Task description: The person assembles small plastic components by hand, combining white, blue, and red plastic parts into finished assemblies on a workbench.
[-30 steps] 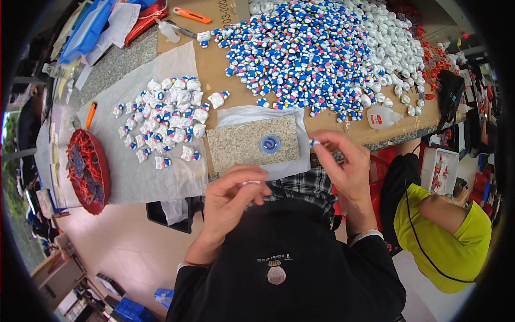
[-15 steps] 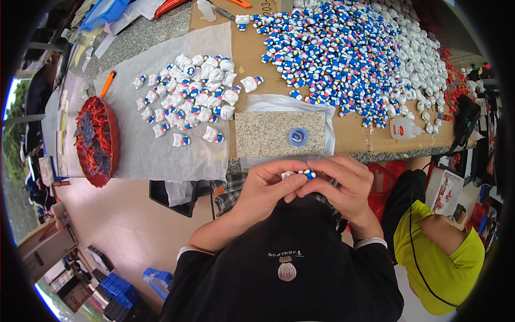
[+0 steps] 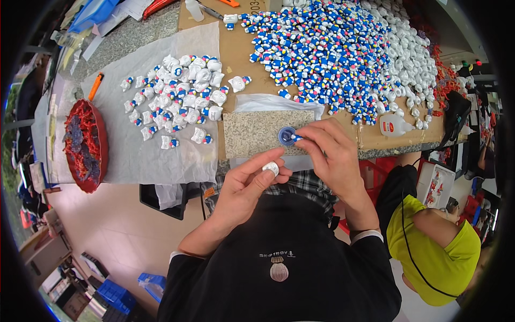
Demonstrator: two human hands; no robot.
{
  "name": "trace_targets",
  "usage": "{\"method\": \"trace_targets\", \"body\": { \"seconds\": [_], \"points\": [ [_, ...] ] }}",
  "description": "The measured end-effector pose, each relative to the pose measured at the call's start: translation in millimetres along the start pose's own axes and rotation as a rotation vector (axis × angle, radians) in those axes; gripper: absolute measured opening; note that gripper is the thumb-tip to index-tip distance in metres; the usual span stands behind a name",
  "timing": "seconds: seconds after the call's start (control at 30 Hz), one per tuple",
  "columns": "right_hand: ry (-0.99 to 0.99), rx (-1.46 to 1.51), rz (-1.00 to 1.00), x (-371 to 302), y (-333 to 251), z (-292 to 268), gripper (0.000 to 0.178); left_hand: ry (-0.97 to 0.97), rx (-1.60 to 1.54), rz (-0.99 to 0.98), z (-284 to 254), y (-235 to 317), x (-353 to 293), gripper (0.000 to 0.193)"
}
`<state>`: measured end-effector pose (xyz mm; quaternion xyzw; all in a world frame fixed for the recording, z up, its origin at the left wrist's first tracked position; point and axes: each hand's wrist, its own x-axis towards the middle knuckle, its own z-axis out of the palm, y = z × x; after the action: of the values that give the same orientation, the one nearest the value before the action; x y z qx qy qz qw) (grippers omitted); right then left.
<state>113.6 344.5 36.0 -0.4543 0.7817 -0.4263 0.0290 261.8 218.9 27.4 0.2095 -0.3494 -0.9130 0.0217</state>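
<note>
Brown cardboard covers much of a speckled grey stone tabletop in a cluttered workroom. The right hand pinches a small blue-and-white piece between its fingers, right at the edge of a shallow round blue dish; whether the two touch, I cannot tell. Nearer the body, the left hand has its fingers closed around a rounded, glossy white piece. Under the dish lies a rectangular speckled stone slab, with thin white sheeting showing beyond its far edge. To the left, white figures with blue parts are scattered over a broad translucent white sheet, beside an oval red bowl and an orange-handled tool. Beyond the slab spreads a heap of small blue-and-white pieces, bordered on the right by plain white rounded pieces. A squat translucent bottle with a red label stands or lies near them. Farther right sits a person in a yellow-green shirt.
</note>
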Motion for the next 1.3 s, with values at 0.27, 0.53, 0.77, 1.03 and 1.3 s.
{"method": "trace_targets", "body": {
  "seconds": [0.27, 0.53, 0.77, 1.03, 1.3],
  "points": [
    [-0.111, -0.128, -0.056, 6.6, -6.1, 6.3, 0.016, 0.038, 0.04, 0.216, -9.5, -0.9, -1.7, 0.034],
    [-0.04, 0.466, 0.427, -0.6, -14.9, -0.5, 0.009, 0.094, -0.03, 0.204, -9.5, -0.6, 7.5, 0.029],
    [-0.075, 0.707, 0.389, -8.9, -20.4, 3.5, 0.01, 0.07, -0.02, 0.236, -1.5, -5.2, 14.8, 0.027],
    [-0.006, 0.344, -0.027, -14.3, -20.0, 5.0, 0.024, -0.024, 0.226, 0.38, -8.8, -8.0, 11.6, 0.026],
    [0.058, 0.338, 0.011, -19.2, -18.1, 20.0, 0.023, 0.042, 0.401, 0.422, -10.3, -7.6, 10.3, 0.024]
  ]
}}
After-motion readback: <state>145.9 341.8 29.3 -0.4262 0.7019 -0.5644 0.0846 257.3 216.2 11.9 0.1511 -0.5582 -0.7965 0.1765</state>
